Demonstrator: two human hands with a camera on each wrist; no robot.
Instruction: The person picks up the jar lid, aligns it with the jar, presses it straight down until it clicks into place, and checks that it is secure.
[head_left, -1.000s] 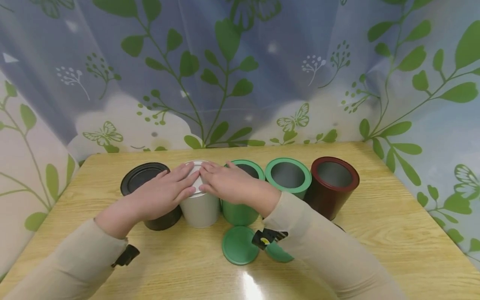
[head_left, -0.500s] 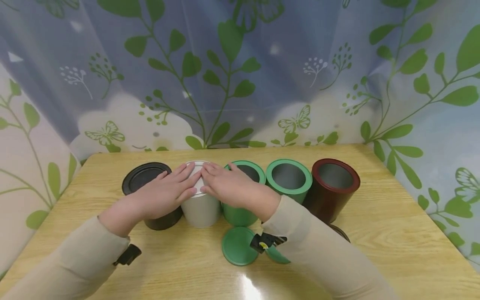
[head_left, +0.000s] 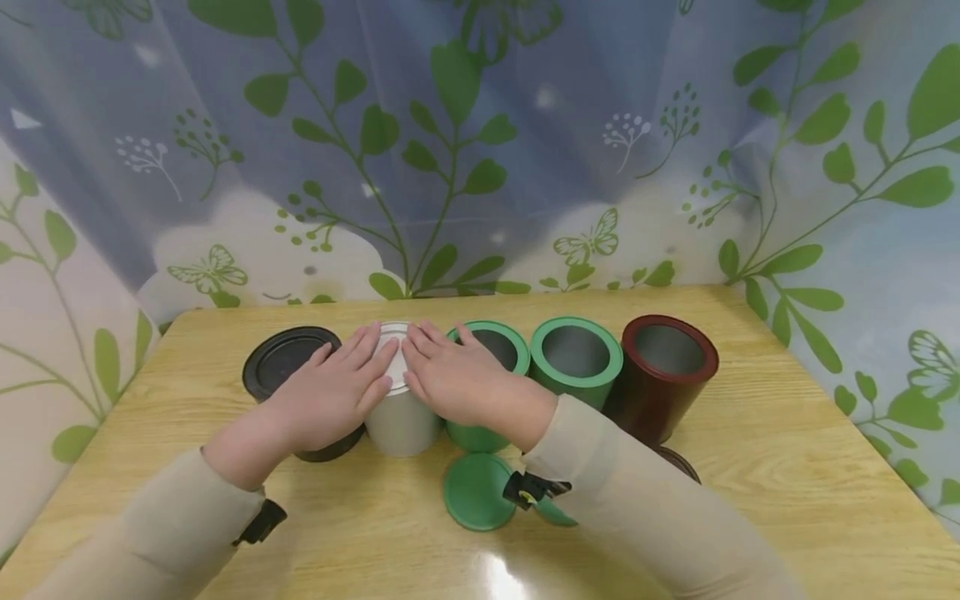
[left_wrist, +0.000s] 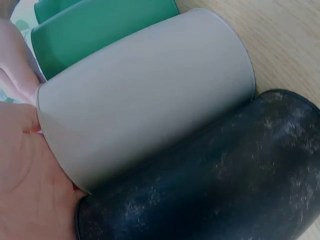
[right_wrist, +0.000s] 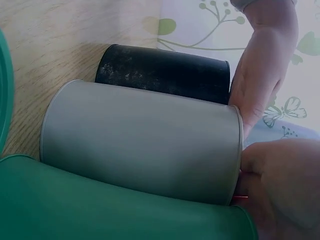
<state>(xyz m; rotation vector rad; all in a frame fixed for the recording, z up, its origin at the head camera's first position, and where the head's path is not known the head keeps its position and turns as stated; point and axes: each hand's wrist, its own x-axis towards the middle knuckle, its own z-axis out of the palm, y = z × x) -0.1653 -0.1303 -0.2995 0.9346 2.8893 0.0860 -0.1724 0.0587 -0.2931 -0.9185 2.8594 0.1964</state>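
Touching white lid (head_left: 397, 363), left hand (head_left: 327, 388), right hand (head_left: 454, 372), barely shifted

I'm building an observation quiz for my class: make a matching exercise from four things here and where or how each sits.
Things
1. black can
2. white can
3. red can
4. green lids

Places
A. flat on the table
B. left end of the row
C. open, right end of the row
D. under both hands

Pairs: 1-B, 2-D, 3-C, 4-A

Canisters (head_left: 480, 438) stand rowed behind lids (head_left: 478, 493).
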